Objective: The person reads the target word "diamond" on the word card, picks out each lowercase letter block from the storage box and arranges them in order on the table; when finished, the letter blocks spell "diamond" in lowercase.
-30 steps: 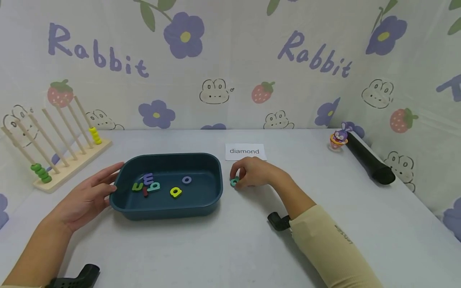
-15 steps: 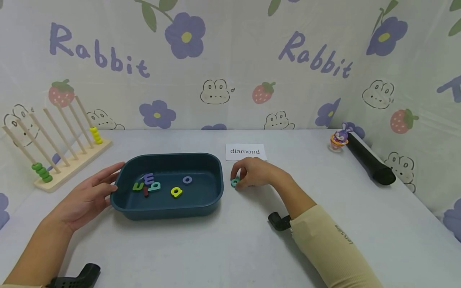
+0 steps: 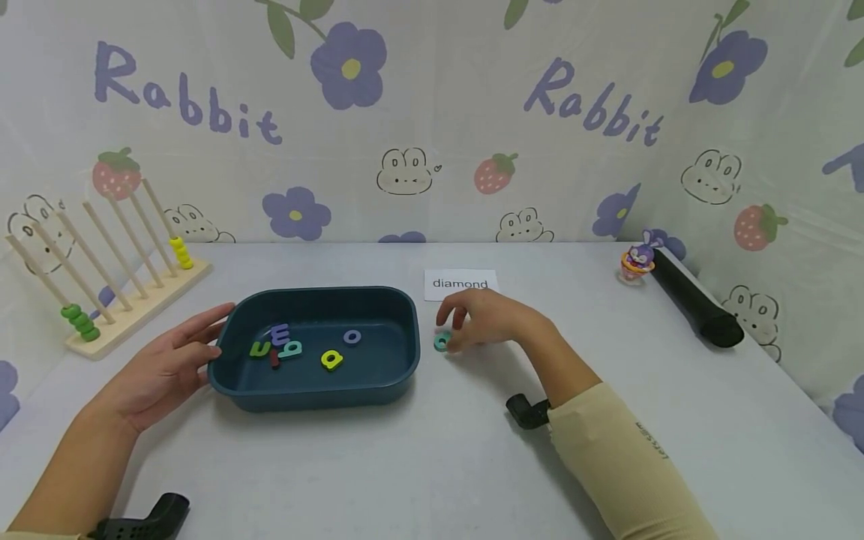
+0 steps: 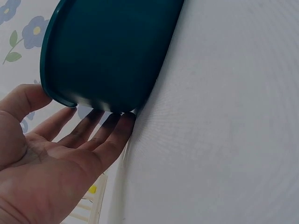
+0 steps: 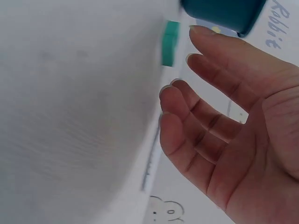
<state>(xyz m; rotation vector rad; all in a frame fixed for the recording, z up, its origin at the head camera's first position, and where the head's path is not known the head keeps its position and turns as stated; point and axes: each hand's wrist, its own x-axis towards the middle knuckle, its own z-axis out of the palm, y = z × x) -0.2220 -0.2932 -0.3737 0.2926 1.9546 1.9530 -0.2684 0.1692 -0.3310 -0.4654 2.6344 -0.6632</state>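
Observation:
My left hand [image 3: 162, 375] is at the left end of the dark teal tray [image 3: 310, 399]. In the left wrist view, the fingertips of this hand [image 4: 60, 154] touch the tray's end wall [image 4: 107, 56], fingers fairly straight, thumb at the rim. Right of the tray, my right hand [image 3: 489, 319] hovers low over the table with thumb and fingers spread apart. Near its fingertips a small teal letter [image 3: 442, 342] lies on the table, partly covered in the head view. The right wrist view shows this letter [image 5: 170, 43] edge-on, apart from the hand [image 5: 229, 126].
Inside the tray are several letters: a purple m [image 3: 280, 334], a green one [image 3: 259, 349], a yellow one [image 3: 331, 361] and a purple o [image 3: 352, 337]. A "diamond" card [image 3: 460, 281], wooden bead rack [image 3: 145, 300], rabbit figurine [image 3: 637, 260] and black microphone-like object [image 3: 698, 304] stand around.
My right hand has let go of the teal letter; its fingers have parted and it has shifted slightly right and up. The left hand and tray stay in place.

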